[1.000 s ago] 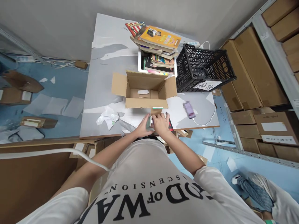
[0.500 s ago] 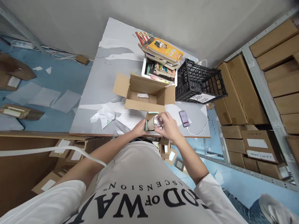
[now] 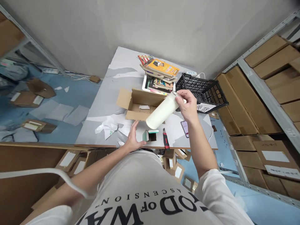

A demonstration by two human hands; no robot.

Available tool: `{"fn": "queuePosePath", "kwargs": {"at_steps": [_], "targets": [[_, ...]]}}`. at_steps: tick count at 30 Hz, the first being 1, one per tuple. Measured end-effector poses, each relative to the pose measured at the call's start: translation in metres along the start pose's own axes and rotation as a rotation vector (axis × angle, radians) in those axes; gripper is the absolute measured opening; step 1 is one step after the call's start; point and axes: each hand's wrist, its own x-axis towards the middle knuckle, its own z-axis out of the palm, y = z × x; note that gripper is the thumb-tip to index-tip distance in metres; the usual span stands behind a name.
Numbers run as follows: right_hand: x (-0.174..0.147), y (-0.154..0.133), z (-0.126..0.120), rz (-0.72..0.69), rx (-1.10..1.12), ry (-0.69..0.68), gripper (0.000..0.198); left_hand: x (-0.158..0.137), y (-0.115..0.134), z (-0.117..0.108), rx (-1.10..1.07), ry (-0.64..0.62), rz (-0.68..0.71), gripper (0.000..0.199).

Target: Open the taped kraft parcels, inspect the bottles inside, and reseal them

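Note:
A cream-coloured bottle hangs tilted above the table, gripped near its metallic top end by my right hand. Its lower end points down and left. Below that end, a small green-edged box stands at the table's front edge with its top open. My left hand is beside this box, thumb and fingers spread, holding nothing. Behind the bottle sits an open cardboard carton with flaps folded out and a white slip inside. A red and black utility knife lies right of the small box.
Crumpled clear plastic lies at the table's left. Stacked books rest on a white tray behind the carton. A black plastic crate and a phone are at right. Metal shelving with cardboard boxes stands farther right.
My right hand has drawn the bottle up out of the small box and moved it up and right. My left hand has let go of the box and opened. The knife has come into view.

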Motion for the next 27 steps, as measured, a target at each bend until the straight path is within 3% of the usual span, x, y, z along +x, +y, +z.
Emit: {"fn": "queuePosePath", "kwargs": {"at_steps": [3, 7, 12, 16, 22, 27], "targets": [[0.012, 0.004, 0.006, 0.071, 0.062, -0.031, 0.026, 0.015, 0.044, -0.006, -0.071, 0.077, 0.094, 0.117], [0.015, 0.011, 0.012, 0.213, 0.159, -0.086, 0.037, 0.033, 0.071, 0.008, -0.286, 0.129, -0.085, 0.079], [0.005, 0.027, 0.007, 0.305, 0.307, -0.324, 0.065, 0.025, 0.072, 0.027, -0.648, 0.073, -0.253, 0.061], [-0.003, 0.041, 0.008, 0.356, 0.365, -0.350, 0.054, 0.016, 0.078, 0.040, -0.854, -0.060, -0.390, 0.057], [-0.007, 0.056, 0.011, 0.373, 0.431, -0.330, 0.043, 0.016, 0.080, 0.057, -0.854, -0.066, -0.419, 0.057], [-0.006, 0.065, 0.010, 0.358, 0.417, -0.304, 0.041, 0.018, 0.075, 0.065, -0.787, -0.028, -0.400, 0.069]]}}
